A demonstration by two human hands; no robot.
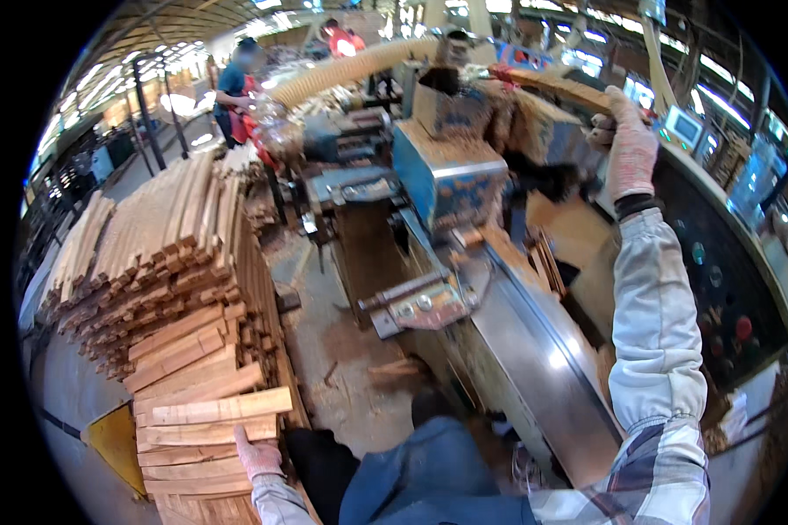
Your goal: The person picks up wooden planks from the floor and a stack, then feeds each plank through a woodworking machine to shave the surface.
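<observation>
My left hand [259, 455], in a pale pinkish work glove, lies on the near end of a stack of wooden strips [222, 407], its visible fingers stretched over the wood. My right hand [630, 150], gloved alike, is raised at the far right. Its fingers are closed round the near end of a long wooden strip [559, 86] beside the blue woodworking machine [451, 171]. Part of that strip is hidden behind the machine's sawdust-covered housing, and some of my right fingers are hidden too.
A smooth metal machine bed [543, 359] runs in front of my right side. A dark control panel [718, 271] stands to the right. More stacked strips [162, 219] rise at left, by a yellow metal plate [116, 451]. A ribbed hose [355, 72] crosses behind. A co-worker [234, 92] stands far left.
</observation>
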